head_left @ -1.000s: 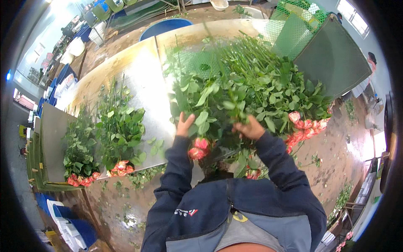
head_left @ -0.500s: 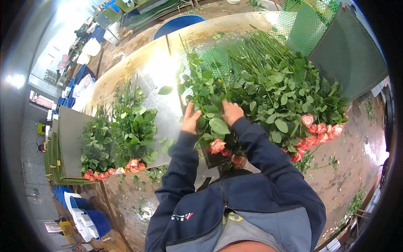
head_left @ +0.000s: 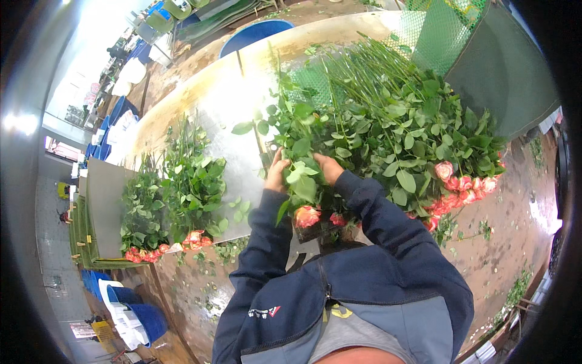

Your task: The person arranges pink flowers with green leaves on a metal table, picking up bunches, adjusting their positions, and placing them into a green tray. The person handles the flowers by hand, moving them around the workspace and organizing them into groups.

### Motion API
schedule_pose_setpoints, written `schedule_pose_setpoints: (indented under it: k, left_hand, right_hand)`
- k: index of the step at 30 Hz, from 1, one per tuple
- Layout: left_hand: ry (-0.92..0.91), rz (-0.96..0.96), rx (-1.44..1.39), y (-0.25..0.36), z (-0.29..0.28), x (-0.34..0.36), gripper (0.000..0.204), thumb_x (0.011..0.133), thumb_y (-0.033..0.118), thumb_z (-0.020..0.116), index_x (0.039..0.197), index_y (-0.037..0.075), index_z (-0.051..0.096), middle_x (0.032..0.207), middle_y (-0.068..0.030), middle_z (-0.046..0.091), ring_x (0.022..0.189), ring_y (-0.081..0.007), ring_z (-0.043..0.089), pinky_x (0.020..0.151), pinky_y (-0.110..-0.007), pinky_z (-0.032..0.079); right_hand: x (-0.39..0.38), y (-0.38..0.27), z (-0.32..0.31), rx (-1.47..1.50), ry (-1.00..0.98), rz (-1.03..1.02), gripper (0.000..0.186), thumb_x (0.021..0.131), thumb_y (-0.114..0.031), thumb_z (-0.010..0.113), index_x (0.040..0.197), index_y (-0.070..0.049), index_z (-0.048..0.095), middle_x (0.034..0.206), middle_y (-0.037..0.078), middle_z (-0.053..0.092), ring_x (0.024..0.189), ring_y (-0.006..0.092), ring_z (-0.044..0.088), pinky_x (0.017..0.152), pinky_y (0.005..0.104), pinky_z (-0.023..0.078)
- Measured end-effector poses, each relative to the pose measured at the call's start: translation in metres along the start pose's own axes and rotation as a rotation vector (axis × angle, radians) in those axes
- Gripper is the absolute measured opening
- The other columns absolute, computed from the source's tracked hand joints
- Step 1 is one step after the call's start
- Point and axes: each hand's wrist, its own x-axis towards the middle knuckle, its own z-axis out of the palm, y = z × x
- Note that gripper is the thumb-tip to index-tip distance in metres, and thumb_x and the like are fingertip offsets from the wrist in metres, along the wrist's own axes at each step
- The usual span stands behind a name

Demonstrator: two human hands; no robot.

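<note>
Between my two hands is a small bunch of pink-and-cream roses [head_left: 307, 216], heads toward me and leafy stems pointing away. My left hand [head_left: 276, 175] closes on the bunch's left side, its fingertips partly behind leaves. From the right, my right hand [head_left: 328, 169] grips the same stems, with its other fingers hidden beneath the foliage. Another pink rose head [head_left: 337, 219] shows just under my right wrist. Beside my right arm lies a large pile of roses [head_left: 400, 145], its blooms lined up near the table's front edge.
Two smaller rose bunches [head_left: 193, 182] lie at the left on the metal table [head_left: 233, 158]. A dark grey panel [head_left: 506, 79] and green mesh [head_left: 445, 45] stand at the far right. Beyond the table sits a blue tub [head_left: 257, 35]. Cut leaves litter the brown floor [head_left: 497, 230].
The bunch between my hands has turned slightly, its front rose shifting left and nearer. My right hand has moved a little left and nearer, closing in on the stems.
</note>
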Motion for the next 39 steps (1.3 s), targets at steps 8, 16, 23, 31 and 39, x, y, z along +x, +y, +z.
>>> schedule_pose_setpoints:
  k: [8,16,23,31,39]
  left_hand:
    - [0.263,0.177,0.364,-0.012,-0.053,0.008,0.062,0.075,-0.001,0.063,0.131,0.001,0.036,0.102,-0.0098,0.059,0.084,-0.0165,0.059,0.07,-0.029,0.051]
    - [0.149,0.172,1.825,-0.026,0.051,-0.011,0.057,0.081,0.035,0.062,0.123,0.001,0.044,0.108,-0.0216,0.057,0.09,-0.0323,0.06,0.073,-0.034,0.048]
    - [-0.27,-0.024,0.523,-0.015,0.028,-0.02,0.057,0.091,0.044,0.043,0.13,0.002,0.041,0.123,-0.0121,0.05,0.113,-0.0205,0.046,0.094,-0.029,0.035]
    - [-0.089,-0.047,0.057,-0.005,0.036,-0.054,0.032,0.086,0.007,0.052,0.117,0.005,0.051,0.099,-0.0134,0.062,0.074,-0.0214,0.062,0.064,-0.032,0.054]
    - [-0.057,-0.093,0.093,-0.037,0.013,-0.045,0.03,0.084,0.008,0.056,0.113,0.006,0.055,0.095,-0.0124,0.064,0.075,-0.0203,0.061,0.062,-0.031,0.052]
  right_hand:
    - [-0.067,-0.131,-0.097,1.222,0.035,0.182,0.04,0.081,-0.023,0.055,0.116,-0.004,0.053,0.089,0.006,0.057,0.082,0.0155,0.06,0.068,0.0302,0.053]
    - [-0.069,-0.116,-0.078,0.418,0.125,0.019,0.044,0.079,-0.021,0.064,0.115,0.003,0.054,0.1,0.007,0.063,0.089,0.0177,0.058,0.08,0.0294,0.045]
    - [-0.064,-0.129,-0.063,-0.1,-0.084,-0.31,0.041,0.083,-0.037,0.058,0.108,-0.005,0.058,0.097,0.017,0.062,0.085,0.0281,0.062,0.075,0.0332,0.047]
    - [-0.107,-0.044,-0.234,-1.067,0.337,0.357,0.029,0.078,-0.023,0.057,0.104,-0.01,0.058,0.094,0.014,0.062,0.088,0.0321,0.058,0.074,0.0428,0.048]
    - [-0.119,-0.067,-0.275,-0.789,0.398,0.187,0.032,0.075,-0.023,0.063,0.104,-0.01,0.061,0.098,0.015,0.062,0.091,0.0339,0.057,0.078,0.0412,0.046]
